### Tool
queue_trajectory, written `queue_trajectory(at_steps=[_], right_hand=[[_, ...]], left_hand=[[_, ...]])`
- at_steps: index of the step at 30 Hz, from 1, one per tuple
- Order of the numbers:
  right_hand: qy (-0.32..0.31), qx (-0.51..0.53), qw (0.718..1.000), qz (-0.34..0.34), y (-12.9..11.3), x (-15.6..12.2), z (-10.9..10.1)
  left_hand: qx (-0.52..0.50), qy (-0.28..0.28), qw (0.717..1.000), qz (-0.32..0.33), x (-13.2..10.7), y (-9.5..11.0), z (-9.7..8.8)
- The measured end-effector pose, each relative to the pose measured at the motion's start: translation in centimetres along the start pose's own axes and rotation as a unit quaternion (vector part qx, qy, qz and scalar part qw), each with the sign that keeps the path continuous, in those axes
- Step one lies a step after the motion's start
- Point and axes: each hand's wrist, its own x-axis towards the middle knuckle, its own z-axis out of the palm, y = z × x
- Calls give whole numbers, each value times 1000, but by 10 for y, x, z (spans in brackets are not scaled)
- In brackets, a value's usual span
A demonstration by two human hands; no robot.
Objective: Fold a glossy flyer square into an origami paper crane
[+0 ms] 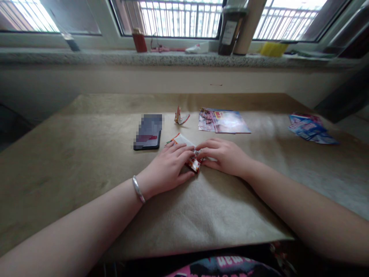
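My left hand (168,167) and my right hand (226,156) lie together on a small folded piece of printed paper (184,141) in the middle of the tan-covered table (86,154). Both press down on it, fingertips meeting over a fold; a red-and-white corner shows under the left thumb. A silver bangle is on my left wrist. A little farther back stands a small folded paper figure (180,116).
A dark phone (148,132) lies left of the paper. Printed sheets (221,121) rest behind my right hand, more sheets (309,129) at the far right. On the stone windowsill (86,57) stand a red jar (139,40), a dark container (230,29) and a yellow object (273,49).
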Motion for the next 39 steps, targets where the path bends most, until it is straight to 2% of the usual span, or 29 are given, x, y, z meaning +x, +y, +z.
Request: queue_trajectory(at_steps=[5,13,16,19,25,28,31,34,39], right_hand=[[-6,-22,999,-38,-2,0,-1],[27,-54,998,11,-14,5,-1],[48,-46,997,35,-21,6,-3],[75,-14,995,60,-27,7,-6],[103,59,988,103,-28,5,-4],[148,97,979,97,-23,4,-3],[194,116,973,57,-20,3,-6],[216,104,970,34,-21,3,-10],[227,74,970,44,-23,2,-13]], left_hand=[[-44,2,999,-6,-1,-2,3],[-87,22,996,16,1,0,-3],[-49,62,996,28,3,1,-4],[-21,135,989,49,4,1,-5],[-99,242,962,75,3,3,-8],[-161,261,949,78,2,3,-8],[-203,258,943,59,2,2,-6],[-207,262,941,48,2,3,-6],[-188,286,939,30,1,5,-8]])
